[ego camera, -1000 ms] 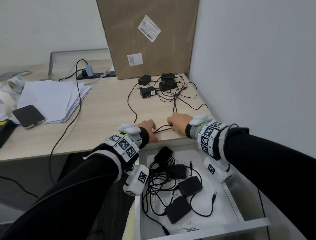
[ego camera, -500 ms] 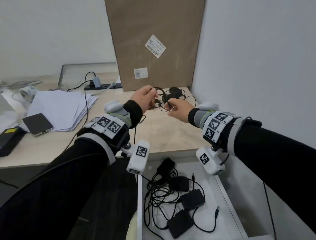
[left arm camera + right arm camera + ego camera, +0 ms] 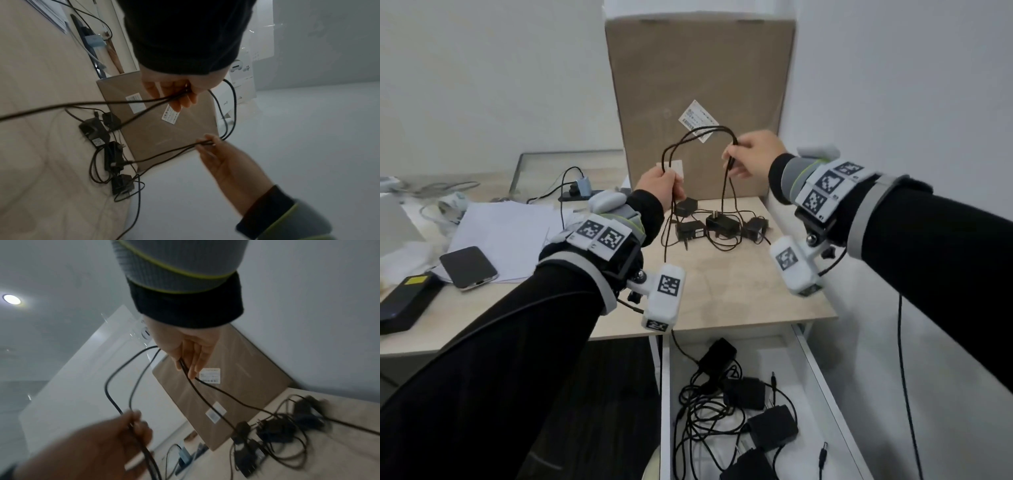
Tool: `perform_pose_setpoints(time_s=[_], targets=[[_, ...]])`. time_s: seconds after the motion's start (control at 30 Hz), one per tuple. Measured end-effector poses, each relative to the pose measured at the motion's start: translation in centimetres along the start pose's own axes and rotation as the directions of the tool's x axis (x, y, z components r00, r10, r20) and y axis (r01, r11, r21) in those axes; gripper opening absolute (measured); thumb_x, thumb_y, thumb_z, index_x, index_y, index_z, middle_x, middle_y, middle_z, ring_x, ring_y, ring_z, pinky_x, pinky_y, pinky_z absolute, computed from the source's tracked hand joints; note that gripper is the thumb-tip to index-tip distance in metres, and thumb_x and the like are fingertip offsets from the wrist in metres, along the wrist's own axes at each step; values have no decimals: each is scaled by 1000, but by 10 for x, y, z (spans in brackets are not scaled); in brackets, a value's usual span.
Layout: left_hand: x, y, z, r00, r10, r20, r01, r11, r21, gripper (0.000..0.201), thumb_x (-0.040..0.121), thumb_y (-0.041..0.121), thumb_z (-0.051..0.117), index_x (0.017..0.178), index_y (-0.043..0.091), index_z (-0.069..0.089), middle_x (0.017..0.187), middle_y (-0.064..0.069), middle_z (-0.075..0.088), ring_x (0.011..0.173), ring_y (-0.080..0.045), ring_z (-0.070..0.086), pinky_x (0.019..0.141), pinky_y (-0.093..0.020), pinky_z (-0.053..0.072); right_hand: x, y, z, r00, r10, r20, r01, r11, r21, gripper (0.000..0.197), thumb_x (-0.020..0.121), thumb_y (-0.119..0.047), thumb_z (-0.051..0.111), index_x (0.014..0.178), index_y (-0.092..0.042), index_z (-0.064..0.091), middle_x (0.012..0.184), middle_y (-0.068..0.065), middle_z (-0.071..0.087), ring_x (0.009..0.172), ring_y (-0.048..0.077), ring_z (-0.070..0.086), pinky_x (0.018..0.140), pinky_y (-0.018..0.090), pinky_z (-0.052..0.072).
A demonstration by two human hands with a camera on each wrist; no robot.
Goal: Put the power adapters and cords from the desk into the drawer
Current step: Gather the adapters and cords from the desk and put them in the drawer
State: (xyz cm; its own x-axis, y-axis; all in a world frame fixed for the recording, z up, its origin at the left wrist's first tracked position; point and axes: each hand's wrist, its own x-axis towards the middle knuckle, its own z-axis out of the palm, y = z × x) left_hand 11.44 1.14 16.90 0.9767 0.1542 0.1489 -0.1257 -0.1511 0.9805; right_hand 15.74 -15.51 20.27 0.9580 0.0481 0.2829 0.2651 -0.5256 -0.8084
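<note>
A black cord (image 3: 698, 131) arches in the air between my two hands, above the desk (image 3: 739, 284). My left hand (image 3: 666, 186) grips two strands of it, and the strands hang down to the desk. My right hand (image 3: 739, 161) pinches the other side of the loop, higher up. Several black adapters (image 3: 722, 222) lie tangled on the desk below, in front of a cardboard box (image 3: 698, 85). The left wrist view shows my left hand (image 3: 179, 92) curled round the cord (image 3: 231, 113). In the right wrist view my right hand (image 3: 189, 360) pinches the cord (image 3: 111, 394). The open white drawer (image 3: 822, 387) holds several adapters (image 3: 770, 428) and cords.
A stack of paper (image 3: 506, 233), a phone (image 3: 468, 268) and a dark flat device (image 3: 404, 301) lie on the desk's left. A power strip (image 3: 582, 192) with plugged cables sits at the back. A white wall (image 3: 893, 102) closes the right side.
Both hands rose from the desk's front edge to above the adapters, lifting the cord. Since half a second ago they have moved apart, and the cord now forms a tall loop.
</note>
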Motion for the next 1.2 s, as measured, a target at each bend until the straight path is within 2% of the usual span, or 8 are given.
perform_pose_setpoints(time_s=[0.13, 0.23, 0.4, 0.47, 0.57, 0.67, 0.87, 1.2], targets=[[-1, -8, 6, 998, -44, 46, 40, 995, 87, 29, 98, 7, 34, 72, 17, 45, 66, -2, 46, 58, -10, 47, 38, -6, 41, 8, -33, -16, 1000, -16, 18, 16, 1000, 15, 20, 95, -16, 48, 86, -14, 65, 92, 12, 70, 49, 3, 65, 57, 18, 54], [-3, -8, 13, 990, -62, 125, 52, 995, 79, 6, 96, 16, 45, 98, 15, 50, 77, 2, 47, 60, -8, 45, 61, -20, 45, 6, -47, -19, 994, 11, 111, -13, 1000, 15, 15, 92, -14, 54, 102, -8, 64, 93, 16, 70, 45, 2, 67, 53, 16, 55], [-5, -5, 20, 986, -56, 156, 28, 984, 174, 82, 62, 58, 71, 129, 17, 46, 105, -4, 60, 85, -20, 58, 76, -34, 48, -4, -56, -17, 988, 16, 156, -32, 994, 101, 9, 92, -12, 55, 91, -6, 62, 83, 13, 68, 51, 5, 69, 55, 16, 56], [-5, -6, 23, 982, -48, 182, -14, 946, 325, 80, 62, 64, 68, 126, 18, 52, 115, -4, 62, 99, -24, 60, 87, -36, 49, -8, -57, -16, 985, 14, 174, -41, 988, 152, 15, 94, -12, 53, 82, -9, 61, 80, 11, 68, 51, 4, 69, 51, 14, 55], [-3, -8, 31, 979, -20, 202, -48, 943, 328, 31, 86, 45, 58, 94, 15, 61, 80, 2, 53, 66, -13, 49, 66, -25, 43, -13, -60, -14, 983, 4, 181, -48, 970, 238, 23, 97, -14, 48, 78, -10, 59, 80, 9, 68, 53, 4, 69, 51, 13, 55], [0, -7, 40, 974, -53, 221, 15, 985, 172, 34, 96, 28, 42, 67, 17, 57, 59, 3, 35, 48, -10, 29, 43, -18, 27, -19, -60, -14, 992, -11, 123, -29, 948, 318, 22, 97, -15, 49, 77, -11, 57, 83, 8, 67, 57, 5, 67, 53, 12, 54], [10, 4, 32, 978, -27, 207, 36, 999, -40, 39, 100, 25, 34, 65, 16, 48, 42, 8, 39, 36, -6, 34, 40, -19, 25, -30, -20, -14, 995, -54, 89, 50, 998, 41, 33, 91, -31, 60, 116, -11, 58, 105, -2, 62, 65, 3, 59, 48, 14, 40], [20, 9, 34, 983, -51, 175, 75, 988, -136, 40, 102, 23, 32, 66, 15, 49, 51, 3, 42, 40, -7, 41, 35, -14, 22, -46, 30, 24, 953, 135, -272, 58, 798, 600, 26, 80, -13, 73, 70, -18, 50, 65, -1, 53, 48, 8, 51, 48, 18, 47]])
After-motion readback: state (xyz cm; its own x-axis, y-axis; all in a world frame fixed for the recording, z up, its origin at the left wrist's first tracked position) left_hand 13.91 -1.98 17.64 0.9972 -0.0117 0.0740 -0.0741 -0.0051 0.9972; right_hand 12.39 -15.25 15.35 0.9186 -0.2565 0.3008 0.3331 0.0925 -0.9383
